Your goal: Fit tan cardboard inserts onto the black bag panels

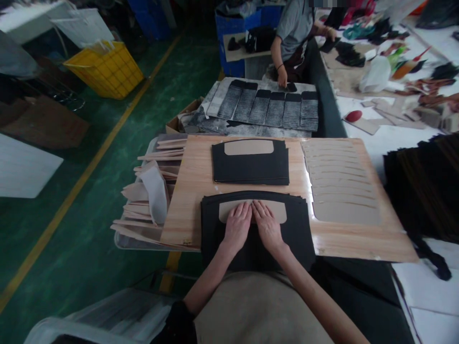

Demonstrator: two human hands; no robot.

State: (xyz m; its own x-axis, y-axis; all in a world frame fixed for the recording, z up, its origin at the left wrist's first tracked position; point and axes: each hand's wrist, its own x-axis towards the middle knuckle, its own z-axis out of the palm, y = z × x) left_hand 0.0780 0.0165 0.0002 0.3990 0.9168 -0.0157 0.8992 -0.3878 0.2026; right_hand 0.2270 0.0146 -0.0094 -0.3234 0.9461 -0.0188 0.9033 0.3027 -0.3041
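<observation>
Pressing down side by side, the left hand (237,226) and right hand (267,225) lie flat and open on a tan patch (279,210), likely to make it stick. It sits on the near black stack (297,224) on the wooden board (193,181). More tan pieces (340,177) wait nearby.

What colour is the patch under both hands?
Tan patch, on a black panel; head view.

A tan patch (229,210) lies on the black sheet (294,229) (the board (193,191) is pale wood-grain), beside a yellow crate (107,69).
</observation>
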